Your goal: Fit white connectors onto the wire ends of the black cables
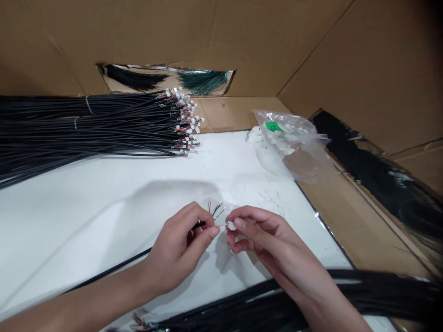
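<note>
My left hand (185, 237) is closed in a pinch near the end of a black cable (117, 263), which trails off to the lower left under my forearm. Thin coloured wires (217, 210) with small metal tips fan out past its fingers. One light wire runs straight from the left fingertips to a small white connector (231, 226). That connector is pinched between thumb and index finger of my right hand (258, 233). Whether the wire's tip sits inside the connector, I cannot tell.
Bundled black cables (104, 124) with white connectors lie at the back left. A clear plastic bag (289, 138) holding white pieces lies at the back right. More black cables (221, 306) cross the front. Cardboard walls (242, 46) stand behind and to the right.
</note>
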Demonstrator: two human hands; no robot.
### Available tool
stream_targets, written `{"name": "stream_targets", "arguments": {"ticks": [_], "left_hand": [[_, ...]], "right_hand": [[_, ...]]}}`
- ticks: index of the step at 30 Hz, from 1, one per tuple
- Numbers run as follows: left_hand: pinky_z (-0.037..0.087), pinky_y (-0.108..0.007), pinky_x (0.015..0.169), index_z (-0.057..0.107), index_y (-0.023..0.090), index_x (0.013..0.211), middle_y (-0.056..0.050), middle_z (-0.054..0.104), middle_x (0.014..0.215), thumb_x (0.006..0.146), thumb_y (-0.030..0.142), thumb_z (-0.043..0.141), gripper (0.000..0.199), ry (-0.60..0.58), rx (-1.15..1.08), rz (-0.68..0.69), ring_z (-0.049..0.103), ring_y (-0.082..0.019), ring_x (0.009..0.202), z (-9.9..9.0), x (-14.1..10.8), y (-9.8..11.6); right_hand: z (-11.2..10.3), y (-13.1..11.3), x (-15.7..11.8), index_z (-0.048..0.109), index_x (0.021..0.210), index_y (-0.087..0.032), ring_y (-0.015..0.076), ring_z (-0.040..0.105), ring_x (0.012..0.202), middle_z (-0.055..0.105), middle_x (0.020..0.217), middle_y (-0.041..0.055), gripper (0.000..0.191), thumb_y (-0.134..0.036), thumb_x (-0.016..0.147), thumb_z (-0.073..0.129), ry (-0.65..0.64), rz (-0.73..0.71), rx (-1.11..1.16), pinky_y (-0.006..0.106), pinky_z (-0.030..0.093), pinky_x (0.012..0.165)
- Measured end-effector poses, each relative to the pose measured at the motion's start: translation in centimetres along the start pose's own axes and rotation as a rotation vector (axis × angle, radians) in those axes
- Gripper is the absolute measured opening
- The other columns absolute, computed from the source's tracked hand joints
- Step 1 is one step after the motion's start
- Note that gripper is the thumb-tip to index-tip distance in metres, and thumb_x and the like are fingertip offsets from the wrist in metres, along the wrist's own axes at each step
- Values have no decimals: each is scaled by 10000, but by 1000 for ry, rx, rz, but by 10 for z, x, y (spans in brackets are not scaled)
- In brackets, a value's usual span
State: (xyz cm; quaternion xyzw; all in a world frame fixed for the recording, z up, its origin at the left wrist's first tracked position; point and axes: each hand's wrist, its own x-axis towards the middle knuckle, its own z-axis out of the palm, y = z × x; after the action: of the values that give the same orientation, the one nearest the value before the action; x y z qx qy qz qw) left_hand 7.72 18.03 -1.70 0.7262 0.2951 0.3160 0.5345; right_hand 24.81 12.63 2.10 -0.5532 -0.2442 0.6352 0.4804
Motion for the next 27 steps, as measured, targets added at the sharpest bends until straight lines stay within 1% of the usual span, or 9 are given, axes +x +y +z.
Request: {"name": "stream_targets", "arguments": {"ticks": [16,23,27], "left_hand": [[353,-218,599,527,181,827,18,499,751,944,209,518,120,13,7,-4,443,-91,657,0,-1,1],[350,-219,599,521,185,831,20,497,757,944,210,521,116,15,10,-3,440,-90,660,1,0,-1],[352,-214,611,515,187,835,24,494,761,945,202,519,111,21,14,0,440,-86,671,1,0,-1]], "right_hand": [[0,0,0,756,754,-190,107,618,636,671,692,16,139,-326,741,778,23,-11,-40,192,535,574],[-2,1,0,751,752,-181,113,638,628,678,687,21,154,-334,754,769,36,-56,-118,203,556,598],[-3,1,-1,752,758,-183,114,645,623,680,686,18,154,-336,755,769,45,-56,-128,204,559,600]]}}
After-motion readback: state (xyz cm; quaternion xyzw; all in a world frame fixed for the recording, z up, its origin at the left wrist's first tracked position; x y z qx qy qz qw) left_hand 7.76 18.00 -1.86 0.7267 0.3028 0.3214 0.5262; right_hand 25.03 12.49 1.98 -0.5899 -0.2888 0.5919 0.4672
